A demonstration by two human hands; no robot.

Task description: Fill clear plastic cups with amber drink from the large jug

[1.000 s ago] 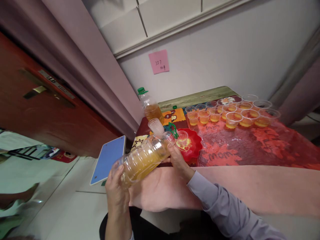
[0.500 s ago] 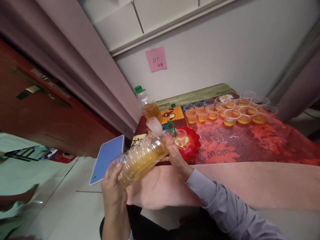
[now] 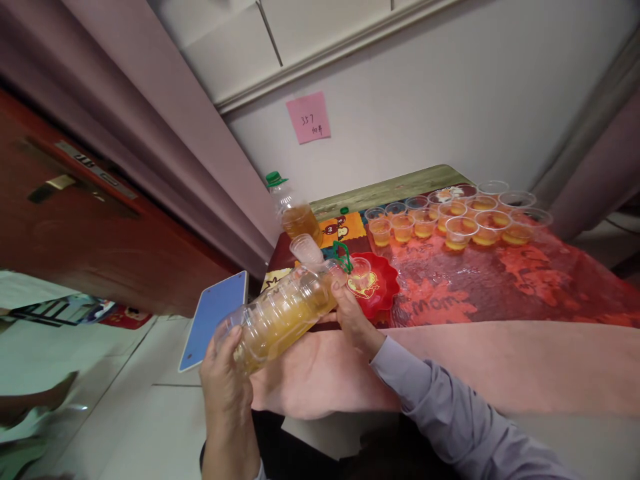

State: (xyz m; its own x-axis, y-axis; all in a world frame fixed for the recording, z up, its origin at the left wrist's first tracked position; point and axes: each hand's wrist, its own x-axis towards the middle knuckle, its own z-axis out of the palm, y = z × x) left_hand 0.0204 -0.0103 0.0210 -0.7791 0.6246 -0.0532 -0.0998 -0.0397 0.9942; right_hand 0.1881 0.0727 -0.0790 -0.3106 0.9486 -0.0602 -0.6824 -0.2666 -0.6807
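A large clear bottle (image 3: 283, 320) with yellow liquid lies tilted across both my hands, its mouth end toward the right. My left hand (image 3: 225, 360) is wrapped round the bottle's base. Near the neck, my right hand (image 3: 350, 313) grips the bottle, its fingers partly hidden behind it. A green plastic handle (image 3: 343, 255) loops at the neck. Just beyond the mouth, a clear cup (image 3: 363, 265) sits on a red scalloped plate (image 3: 387, 293). Behind the bottle stands a stack of clear plastic cups (image 3: 306, 249), tilted.
Several clear cups of amber drink (image 3: 460, 233) stand in rows at the right of the table. A second bottle with a green cap (image 3: 300, 217) is at the back left, and a loose green cap (image 3: 344, 210) lies nearby. A blue board (image 3: 215, 320) is left of the table.
Both hands hold the bottle in nearly the same tilted pose. The whole view has shifted very slightly; nothing has been let go or taken up.
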